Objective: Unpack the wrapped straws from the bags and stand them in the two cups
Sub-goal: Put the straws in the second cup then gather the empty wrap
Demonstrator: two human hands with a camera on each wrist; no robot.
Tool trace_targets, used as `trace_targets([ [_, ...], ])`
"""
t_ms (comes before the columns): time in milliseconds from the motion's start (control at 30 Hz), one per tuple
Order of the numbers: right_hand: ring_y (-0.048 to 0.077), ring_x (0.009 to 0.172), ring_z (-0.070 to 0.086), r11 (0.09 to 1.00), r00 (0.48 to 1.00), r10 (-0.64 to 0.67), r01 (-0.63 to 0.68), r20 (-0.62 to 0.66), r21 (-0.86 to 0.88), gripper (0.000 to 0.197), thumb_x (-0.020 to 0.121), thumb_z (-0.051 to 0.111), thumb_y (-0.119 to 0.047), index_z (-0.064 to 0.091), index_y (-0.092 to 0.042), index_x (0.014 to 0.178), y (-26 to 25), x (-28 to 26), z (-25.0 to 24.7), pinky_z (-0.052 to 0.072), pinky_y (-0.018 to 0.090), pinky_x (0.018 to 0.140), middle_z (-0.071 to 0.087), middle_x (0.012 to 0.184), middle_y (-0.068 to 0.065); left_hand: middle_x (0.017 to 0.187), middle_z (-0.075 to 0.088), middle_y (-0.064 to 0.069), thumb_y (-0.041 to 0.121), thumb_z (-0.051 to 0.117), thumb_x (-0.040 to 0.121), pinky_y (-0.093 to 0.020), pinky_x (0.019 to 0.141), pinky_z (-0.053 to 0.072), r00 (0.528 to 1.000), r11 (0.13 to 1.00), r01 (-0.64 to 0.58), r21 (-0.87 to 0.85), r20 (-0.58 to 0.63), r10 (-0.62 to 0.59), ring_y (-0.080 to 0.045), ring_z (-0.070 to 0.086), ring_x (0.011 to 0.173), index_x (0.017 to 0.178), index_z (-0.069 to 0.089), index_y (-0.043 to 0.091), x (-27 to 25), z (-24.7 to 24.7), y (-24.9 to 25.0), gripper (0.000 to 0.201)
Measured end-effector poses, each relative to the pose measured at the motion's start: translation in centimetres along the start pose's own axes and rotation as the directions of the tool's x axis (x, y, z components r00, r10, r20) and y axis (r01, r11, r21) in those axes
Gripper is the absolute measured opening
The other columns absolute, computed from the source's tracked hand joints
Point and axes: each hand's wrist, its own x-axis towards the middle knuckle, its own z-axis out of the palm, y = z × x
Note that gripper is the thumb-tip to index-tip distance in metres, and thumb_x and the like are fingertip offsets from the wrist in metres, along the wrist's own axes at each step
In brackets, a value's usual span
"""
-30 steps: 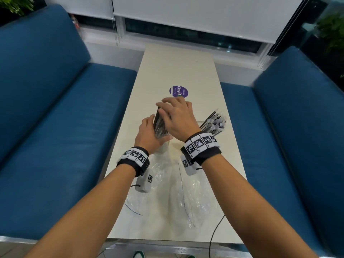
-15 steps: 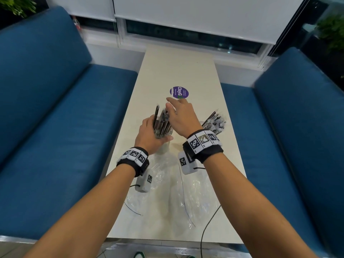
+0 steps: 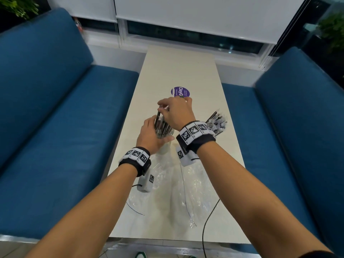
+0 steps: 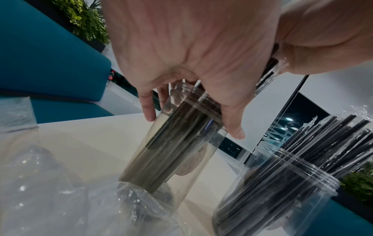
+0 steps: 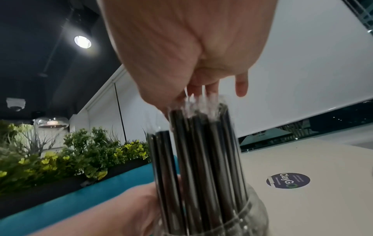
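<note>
While both hands [image 3: 163, 125] grip one cup's straws [image 5: 201, 151], emptied bags [image 3: 178, 185] crowd the near table [image 3: 178, 67].

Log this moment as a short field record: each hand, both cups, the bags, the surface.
left hand: wraps the near cup's side, steadying it
right hand: fingertips on the tops of the wrapped straws in that cup
near cup: clear, tilted, holds dark straws
second cup: clear, already full of straws, untouched
bags: clear plastic, lying flat and empty near the table edge
table: pale, with a round purple sticker
</note>
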Motion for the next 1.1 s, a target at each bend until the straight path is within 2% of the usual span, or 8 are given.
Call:
trace_targets([
  [133,0.014,0.111,0.065,1.000,0.995,-0.023,0.023,-0.102,-0.006,0.017,0.097,0.064,-0.031,0.079,-0.032,0.104,-0.5,0.0,0.2,0.015,0.054,0.120,0.079,0.096,-0.011,0.153,0.046,0.000,0.055,0.093,0.068,-0.052,0.105,0.056,1.000,1.000,-0.008,0.007,-0.009,0.008,-0.026,0.060,0.130,0.153,0.043,0.022,0.0,0.0,-0.1,0.103],
  [200,0.015,0.111,0.062,0.998,0.973,-0.068,0.069,-0.220,-0.001,0.014,0.093,0.067,-0.031,0.080,-0.033,0.100,-0.6,-0.5,-0.3,0.010,0.047,0.114,0.078,0.092,-0.016,0.152,0.047,-0.001,0.056,0.093,0.069,-0.050,0.106,0.056,0.999,1.000,-0.027,0.006,-0.020,0.027,-0.025,0.059,0.130,0.152,0.043,0.022,-0.1,0.1,-0.1,0.102],
  [333,0.015,0.107,0.059,0.990,0.914,-0.123,0.138,-0.387,0.010,0.011,0.087,0.072,-0.031,0.080,-0.033,0.094,0.0,-2.0,-2.0,0.016,0.044,0.105,0.075,0.089,-0.018,0.159,0.043,-0.003,0.058,0.093,0.071,-0.049,0.114,0.051,0.999,0.999,-0.033,-0.009,-0.029,0.033,-0.025,0.052,0.141,0.160,0.035,0.018,-0.4,0.0,-0.2,0.114],
  [500,0.023,0.120,0.053,0.976,0.977,-0.162,0.138,-0.138,-0.172,0.023,0.095,0.059,-0.032,0.082,-0.031,0.094,0.9,-3.6,-1.4,0.022,0.054,0.102,0.074,0.116,-0.014,0.168,0.035,0.000,0.056,0.093,0.072,-0.048,0.120,0.045,1.000,1.000,-0.001,-0.018,-0.021,0.001,-0.023,0.044,0.151,0.165,0.028,0.018,-0.5,0.0,0.1,0.120],
  [600,0.026,0.128,0.048,0.987,0.980,-0.130,0.113,-0.149,-0.116,0.028,0.096,0.054,-0.030,0.081,-0.032,0.101,1.2,-3.6,-1.1,0.023,0.052,0.103,0.064,0.136,-0.009,0.168,0.036,0.000,0.057,0.094,0.070,-0.048,0.121,0.044,1.000,1.000,0.006,-0.020,-0.014,-0.006,-0.023,0.044,0.151,0.165,0.028,0.018,-0.4,0.0,0.1,0.122],
  [766,0.025,0.120,0.052,0.992,0.970,-0.123,0.126,-0.207,0.002,0.030,0.099,0.052,-0.024,0.075,-0.027,0.117,1.0,-3.8,-1.1,0.031,0.049,0.098,0.068,0.127,-0.007,0.165,0.038,0.000,0.061,0.093,0.066,-0.051,0.117,0.048,1.000,1.000,0.024,-0.013,-0.007,-0.024,-0.023,0.048,0.148,0.164,0.030,0.020,-0.3,-0.1,-0.1,0.123],
  [900,0.023,0.113,0.054,0.974,0.963,-0.224,0.216,-0.148,-0.067,0.022,0.097,0.060,-0.039,0.079,-0.030,0.102,0.6,-4.5,-0.5,0.028,0.048,0.096,0.070,0.113,-0.009,0.162,0.039,-0.002,0.058,0.091,0.068,-0.053,0.112,0.052,1.000,1.000,-0.001,0.027,0.002,0.001,-0.026,0.050,0.144,0.161,0.032,0.021,-0.2,-0.2,-0.2,0.116],
  [1100,0.024,0.111,0.054,0.985,0.957,-0.159,0.170,-0.244,0.026,0.019,0.092,0.067,-0.024,0.074,-0.024,0.110,0.8,-4.9,0.1,0.035,0.046,0.095,0.065,0.113,-0.002,0.167,0.034,-0.004,0.054,0.093,0.071,-0.051,0.116,0.049,1.000,1.000,-0.001,0.018,0.006,0.001,-0.027,0.046,0.149,0.166,0.026,0.017,-0.3,-0.1,0.1,0.121],
])
